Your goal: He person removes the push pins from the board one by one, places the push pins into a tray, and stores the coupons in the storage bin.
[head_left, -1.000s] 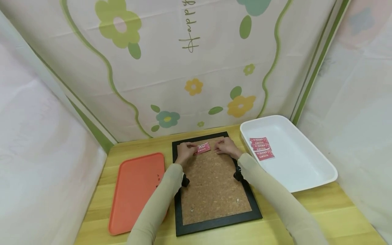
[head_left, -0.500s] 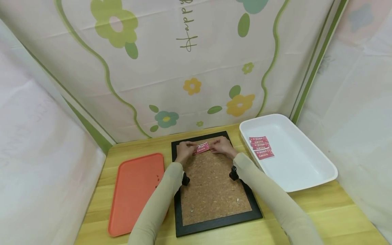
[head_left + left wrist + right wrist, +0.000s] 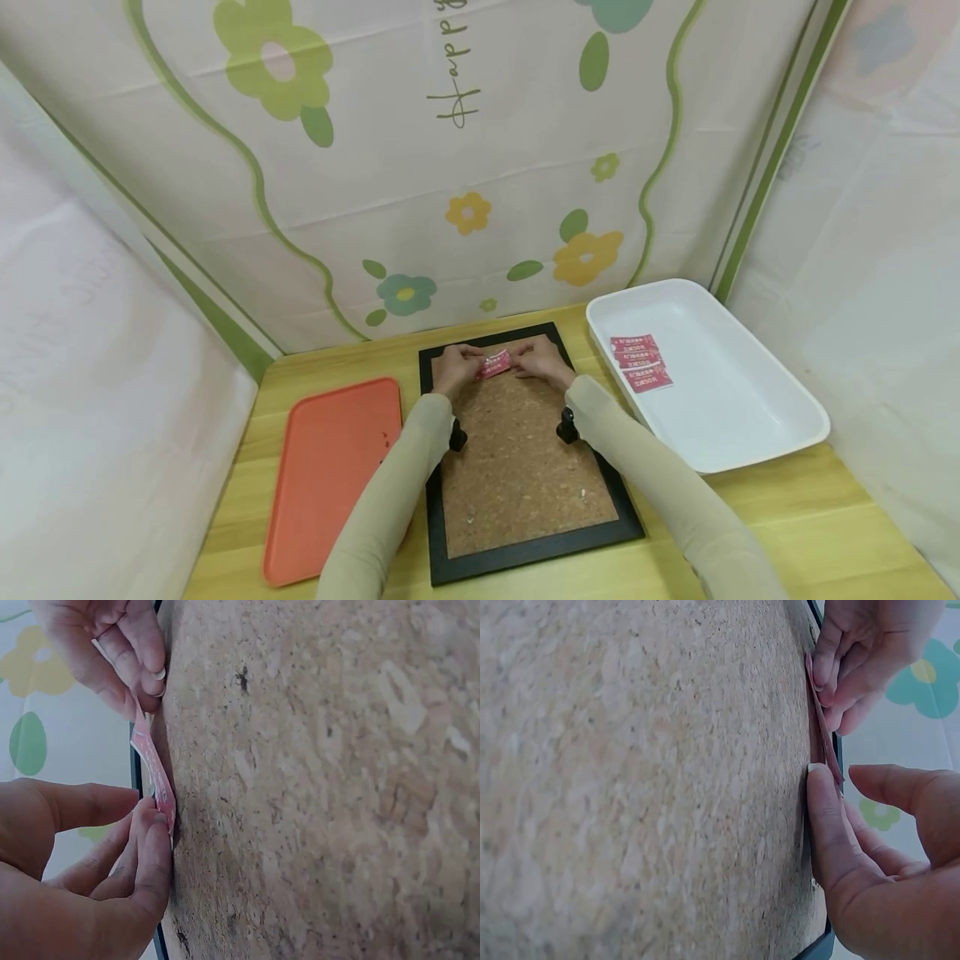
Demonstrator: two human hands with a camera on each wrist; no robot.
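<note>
A pink-and-white printed coupon (image 3: 494, 364) lies against the upper part of a black-framed cork board (image 3: 525, 458). My left hand (image 3: 456, 369) holds its left end with curled fingers; in the left wrist view the fingertips touch the coupon (image 3: 156, 761) close to the cork. A small pale glint shows by the left thumb, too small to identify. My right hand (image 3: 542, 360) has the other end between thumb and fingers, as the right wrist view also shows with the coupon (image 3: 825, 735) edge-on. The coupon bows slightly between both hands.
Several similar coupons (image 3: 637, 364) lie overlapping in a white tray (image 3: 738, 375) on the right. An orange tray (image 3: 330, 467) with small dark bits stands on the left. Two small clear objects sit low on the cork. A floral cloth (image 3: 450, 167) hangs behind.
My right hand has moved left from beside the coupon and now holds its right end. The left hand stays at the left end.
</note>
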